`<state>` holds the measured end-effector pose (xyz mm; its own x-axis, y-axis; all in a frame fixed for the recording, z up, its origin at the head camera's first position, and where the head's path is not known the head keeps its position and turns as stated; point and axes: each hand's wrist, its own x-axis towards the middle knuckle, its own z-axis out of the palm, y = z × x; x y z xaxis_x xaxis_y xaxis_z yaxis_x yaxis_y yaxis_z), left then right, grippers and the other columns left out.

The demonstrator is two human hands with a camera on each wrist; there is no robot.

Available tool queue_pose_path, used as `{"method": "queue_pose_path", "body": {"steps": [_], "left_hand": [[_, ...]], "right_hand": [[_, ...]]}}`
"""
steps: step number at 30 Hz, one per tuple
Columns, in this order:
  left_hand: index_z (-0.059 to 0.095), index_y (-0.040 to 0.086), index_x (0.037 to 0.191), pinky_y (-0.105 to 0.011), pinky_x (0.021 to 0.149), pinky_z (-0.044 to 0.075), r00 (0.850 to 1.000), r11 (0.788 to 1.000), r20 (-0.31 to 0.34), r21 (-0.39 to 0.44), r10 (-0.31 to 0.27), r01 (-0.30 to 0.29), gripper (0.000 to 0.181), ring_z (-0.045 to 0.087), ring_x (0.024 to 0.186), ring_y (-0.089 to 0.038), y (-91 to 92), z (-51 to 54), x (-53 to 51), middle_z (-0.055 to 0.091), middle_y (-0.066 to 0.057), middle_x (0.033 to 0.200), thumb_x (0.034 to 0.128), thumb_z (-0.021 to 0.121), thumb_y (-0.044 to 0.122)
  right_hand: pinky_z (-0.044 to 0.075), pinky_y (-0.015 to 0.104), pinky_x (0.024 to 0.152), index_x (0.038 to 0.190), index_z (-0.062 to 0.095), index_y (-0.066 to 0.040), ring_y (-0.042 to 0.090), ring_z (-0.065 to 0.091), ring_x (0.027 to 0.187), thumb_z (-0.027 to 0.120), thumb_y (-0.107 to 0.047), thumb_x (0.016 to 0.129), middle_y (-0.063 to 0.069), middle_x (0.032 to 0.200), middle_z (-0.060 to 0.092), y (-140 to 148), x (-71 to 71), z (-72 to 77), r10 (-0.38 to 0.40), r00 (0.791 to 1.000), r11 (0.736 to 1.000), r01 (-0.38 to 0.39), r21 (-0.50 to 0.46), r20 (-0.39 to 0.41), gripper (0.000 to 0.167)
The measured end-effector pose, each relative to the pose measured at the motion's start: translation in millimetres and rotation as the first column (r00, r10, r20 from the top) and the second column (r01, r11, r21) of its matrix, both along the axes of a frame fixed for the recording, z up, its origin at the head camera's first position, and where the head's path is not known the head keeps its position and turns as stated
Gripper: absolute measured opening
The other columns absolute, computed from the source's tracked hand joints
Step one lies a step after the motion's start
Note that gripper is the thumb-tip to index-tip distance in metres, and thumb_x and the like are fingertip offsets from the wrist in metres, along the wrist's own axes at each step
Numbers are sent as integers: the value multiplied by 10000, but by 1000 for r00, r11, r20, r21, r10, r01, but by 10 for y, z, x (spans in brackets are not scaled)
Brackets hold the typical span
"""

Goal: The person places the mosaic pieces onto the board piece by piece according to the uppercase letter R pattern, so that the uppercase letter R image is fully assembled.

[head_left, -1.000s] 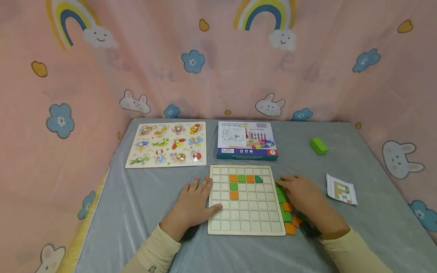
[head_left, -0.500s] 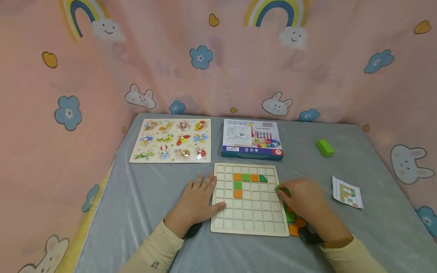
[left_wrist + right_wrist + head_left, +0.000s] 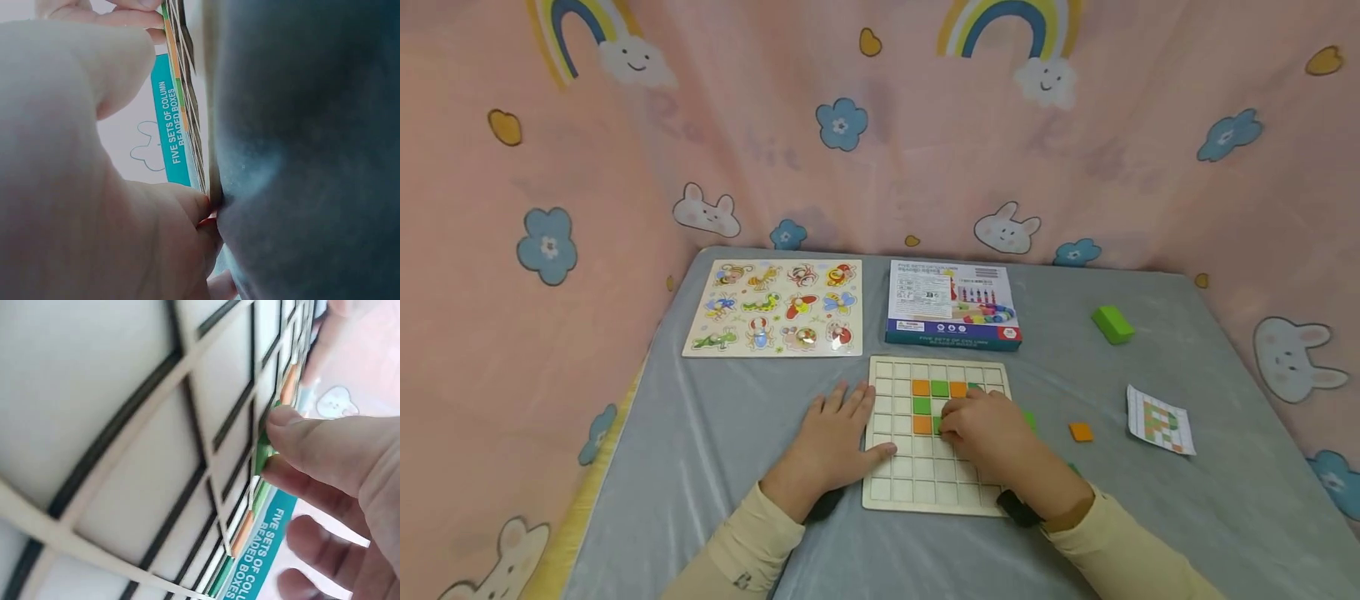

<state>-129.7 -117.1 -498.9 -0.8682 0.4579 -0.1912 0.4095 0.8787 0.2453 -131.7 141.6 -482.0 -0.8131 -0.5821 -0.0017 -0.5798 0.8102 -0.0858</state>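
Observation:
A pale wooden grid board (image 3: 901,492) lies on the cloth. It bears orange and green square tiles in an angled row, and a dark green rounded tile (image 3: 973,387) partly covered by my right hand. My left hand (image 3: 826,448) rests along the board's left edge, fingers straight and thumb over the rim. Over the board's middle, my right hand (image 3: 1000,432) pinches a green square tile (image 3: 262,453) between thumb and forefinger, at the cell right of the lower orange tile (image 3: 922,425). A green tile (image 3: 1029,419) beyond the right edge is mostly hidden by my right arm.
An orange tile (image 3: 1081,432) lies apart at right, near a paper pattern card (image 3: 1160,422). Farther back is a green block (image 3: 1112,325). Behind the board are a bead toy box (image 3: 952,307) and an insect puzzle (image 3: 773,308).
My right hand has picked up a green tile from beside the board's right edge and carried it left onto the grid. The left hand stays put. The head view has shifted slightly.

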Motion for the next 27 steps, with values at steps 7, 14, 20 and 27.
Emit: {"method": "queue_pose_path", "body": {"steps": [7, 14, 20, 27], "left_hand": [[335, 27, 1669, -614, 1218, 274, 1000, 1000, -11, -13, -7, 7, 932, 243, 1585, -414, -8, -47, 7, 320, -138, 1721, 1035, 523, 683], [348, 25, 1663, -617, 1212, 279, 1000, 1000, -23, 13, -15, 15, 906, 261, 1578, -415, -2, -40, -5, 337, -143, 1712, 1040, 544, 653], [339, 19, 1665, -623, 1215, 270, 1000, 999, -8, 32, -14, 14, 909, 242, 1584, -422, -4, -10, -11, 324, -150, 1717, 1041, 558, 642], [322, 7, 1668, -636, 1218, 252, 1000, 999, 10, 52, -9, 8, 921, 228, 1587, -427, -15, -6, 1, 308, -156, 1723, 1041, 559, 639]], "right_hand": [[584, 464, 855, 1097, 845, -117, 285, 675, 998, 767, -133, 983, 58, 1124, 746, 197, 119, 12, -33, 998, 992, 40, -119, 58, 139], [576, 558, 885, 1233, 791, -58, 378, 696, 1119, 681, -96, 1025, 144, 1235, 729, 862, 187, 62, -296, 950, 937, 309, -163, 102, 238], [561, 591, 895, 1220, 809, -99, 386, 688, 1133, 786, -258, 979, 114, 1225, 739, 1232, 263, 20, -313, 938, 941, 327, -82, 153, 290], [566, 570, 917, 1175, 825, -93, 331, 707, 1085, 841, -303, 936, 73, 1155, 760, 1186, 378, -41, -263, 940, 955, 285, -77, 217, 318]]}}
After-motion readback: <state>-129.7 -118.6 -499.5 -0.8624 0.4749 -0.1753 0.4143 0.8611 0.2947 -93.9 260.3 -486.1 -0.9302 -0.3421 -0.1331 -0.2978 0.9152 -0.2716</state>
